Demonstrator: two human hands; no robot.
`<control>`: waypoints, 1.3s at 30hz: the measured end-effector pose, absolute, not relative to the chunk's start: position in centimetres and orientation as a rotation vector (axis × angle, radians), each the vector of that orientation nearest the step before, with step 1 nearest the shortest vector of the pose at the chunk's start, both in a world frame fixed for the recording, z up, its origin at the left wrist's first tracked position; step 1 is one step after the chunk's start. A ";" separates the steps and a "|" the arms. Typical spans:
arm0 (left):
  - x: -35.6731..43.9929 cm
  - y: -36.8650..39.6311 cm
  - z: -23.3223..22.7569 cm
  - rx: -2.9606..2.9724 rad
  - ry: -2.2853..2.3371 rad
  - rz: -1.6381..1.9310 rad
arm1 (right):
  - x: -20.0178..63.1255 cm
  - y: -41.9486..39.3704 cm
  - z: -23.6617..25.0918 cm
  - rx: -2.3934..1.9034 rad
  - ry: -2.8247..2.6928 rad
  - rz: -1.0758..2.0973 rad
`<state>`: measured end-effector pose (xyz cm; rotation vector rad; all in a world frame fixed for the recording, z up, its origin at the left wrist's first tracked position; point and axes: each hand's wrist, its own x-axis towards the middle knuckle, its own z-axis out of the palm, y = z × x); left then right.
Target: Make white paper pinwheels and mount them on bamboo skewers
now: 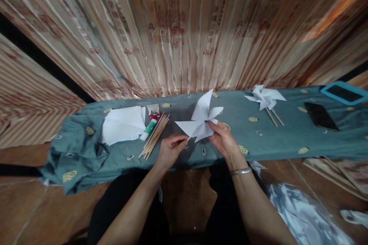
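From the head camera, both forearms reach forward from the bottom edge and converge over the near edge of a long surface (287,138) draped in a blue-grey cloth with gold medallions.

The left hand (170,150) is held low, knuckles up, wrist slightly bent, its fingers (178,140) pinched together on the near end of a thin wooden stick (189,138) that runs up under the paper. The right hand (223,138), a metal bangle (240,171) on its wrist, is turned palm-inward with its fingers closed on the right-hand blades of a white paper pinwheel (201,120). The pinwheel is held just above the cloth at the middle of the surface, between the two hands, its blades fanned out and one pointing up toward the wall.

To the left of the hands lie a bundle of wooden sticks (155,136), a glue stick (148,129) beside it, a small red box (153,111) behind those, and a stack of white paper sheets (123,124) farther left. Well to the right rest finished pinwheels (264,97) on their sticks, then a dark phone (320,116) and a tablet in a blue case (343,92) near the far right end. Crumpled plastic (301,214) lies on the floor by the right arm.
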<state>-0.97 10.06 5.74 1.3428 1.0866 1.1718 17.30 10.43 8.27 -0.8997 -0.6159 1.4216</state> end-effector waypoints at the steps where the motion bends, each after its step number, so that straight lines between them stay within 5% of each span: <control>1: -1.1 10.1 5.7 1.377 1.092 1.189 | 17.3 10.4 8.3 -0.891 -0.612 1.425; 39: -0.1 10.7 6.2 0.990 1.078 1.258 | 15.6 10.5 8.0 -0.901 -0.647 1.526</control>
